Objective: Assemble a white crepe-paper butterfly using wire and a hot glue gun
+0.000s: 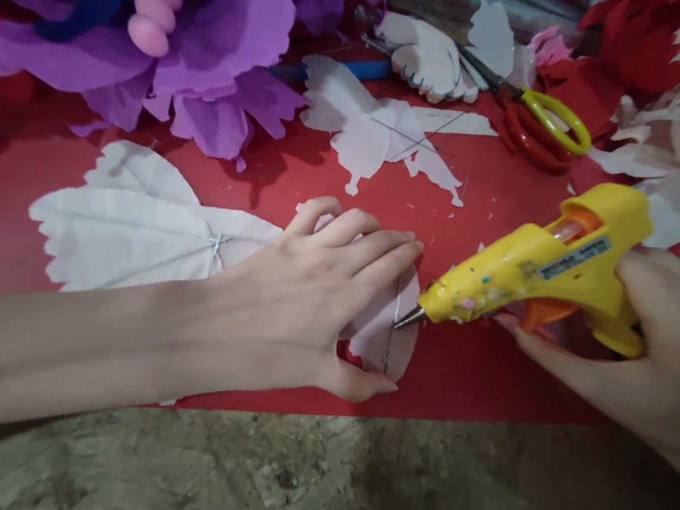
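My left hand (322, 286) lies with its fingers stretched over a pale paper petal (404, 316), pressing it on the red sheet. Thumb and fingertips rest along the petal, and a thin wire runs down its strip between them. In my right hand (669, 364) is a yellow hot glue gun (505, 263), gripped by its handle with the nozzle tip at the wire. Coloured specks cling to the gun's front. Left of my left hand, white scalloped petals (125, 236) with wires crossing on them lie partly under the wrist.
Purple paper flowers (218, 41) with pink egg-shaped pieces (154, 10) stand at the back left. Cut paper scraps (360, 122) and scissors with red and yellow handles (544, 128) lie behind my hands. Red and white paper flowers fill the back right. The wooden board (281, 476) shows in front.
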`<action>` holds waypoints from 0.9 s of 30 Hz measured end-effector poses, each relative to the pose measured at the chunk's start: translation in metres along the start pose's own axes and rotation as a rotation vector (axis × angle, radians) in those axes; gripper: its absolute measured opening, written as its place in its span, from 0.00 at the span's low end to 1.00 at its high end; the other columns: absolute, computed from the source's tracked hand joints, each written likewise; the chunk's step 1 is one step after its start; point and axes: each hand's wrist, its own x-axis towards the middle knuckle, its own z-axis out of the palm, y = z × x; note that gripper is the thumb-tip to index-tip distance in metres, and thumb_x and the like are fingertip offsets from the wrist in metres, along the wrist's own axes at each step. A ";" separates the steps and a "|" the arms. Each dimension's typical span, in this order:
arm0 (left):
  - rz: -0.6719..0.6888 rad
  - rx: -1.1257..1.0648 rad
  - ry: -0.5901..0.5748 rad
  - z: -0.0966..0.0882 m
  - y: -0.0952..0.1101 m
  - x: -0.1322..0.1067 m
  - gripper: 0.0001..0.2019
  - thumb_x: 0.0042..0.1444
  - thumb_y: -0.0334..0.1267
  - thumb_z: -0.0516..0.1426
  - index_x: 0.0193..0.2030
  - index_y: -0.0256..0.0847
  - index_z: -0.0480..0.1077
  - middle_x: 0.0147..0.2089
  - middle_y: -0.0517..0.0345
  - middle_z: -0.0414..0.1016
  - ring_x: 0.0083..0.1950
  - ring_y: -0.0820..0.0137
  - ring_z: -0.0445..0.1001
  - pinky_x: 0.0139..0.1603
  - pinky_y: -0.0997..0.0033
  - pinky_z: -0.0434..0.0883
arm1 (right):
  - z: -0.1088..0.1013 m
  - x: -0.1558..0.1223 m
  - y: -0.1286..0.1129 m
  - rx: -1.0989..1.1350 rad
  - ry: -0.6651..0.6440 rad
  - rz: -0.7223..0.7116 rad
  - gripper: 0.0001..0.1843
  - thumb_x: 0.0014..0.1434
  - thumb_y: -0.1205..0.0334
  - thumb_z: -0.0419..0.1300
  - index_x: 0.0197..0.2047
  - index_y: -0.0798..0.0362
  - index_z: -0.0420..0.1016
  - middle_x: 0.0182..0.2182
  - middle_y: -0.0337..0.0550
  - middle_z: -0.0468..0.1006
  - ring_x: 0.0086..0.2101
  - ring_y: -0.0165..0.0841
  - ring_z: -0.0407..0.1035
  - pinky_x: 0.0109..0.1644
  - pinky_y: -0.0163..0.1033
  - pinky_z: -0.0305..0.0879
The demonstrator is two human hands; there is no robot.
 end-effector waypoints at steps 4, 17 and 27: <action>-0.017 -0.002 0.013 0.000 0.001 0.000 0.37 0.49 0.57 0.55 0.58 0.25 0.64 0.54 0.41 0.72 0.51 0.51 0.67 0.56 0.52 0.60 | -0.003 0.001 0.000 0.072 -0.021 0.003 0.24 0.63 0.41 0.42 0.29 0.55 0.53 0.20 0.36 0.53 0.19 0.22 0.49 0.18 0.27 0.45; 0.002 0.001 0.011 0.001 -0.001 0.001 0.39 0.48 0.58 0.56 0.57 0.24 0.64 0.54 0.40 0.72 0.51 0.51 0.67 0.56 0.52 0.60 | -0.003 -0.001 -0.001 0.055 -0.024 0.006 0.24 0.64 0.42 0.44 0.28 0.54 0.48 0.22 0.37 0.53 0.22 0.23 0.49 0.20 0.29 0.46; 0.005 -0.009 0.008 0.002 -0.001 0.000 0.38 0.49 0.57 0.55 0.57 0.24 0.64 0.55 0.40 0.71 0.51 0.52 0.67 0.56 0.50 0.60 | 0.000 -0.001 0.001 0.059 -0.025 -0.009 0.23 0.64 0.44 0.46 0.28 0.54 0.48 0.23 0.37 0.53 0.23 0.22 0.54 0.21 0.30 0.46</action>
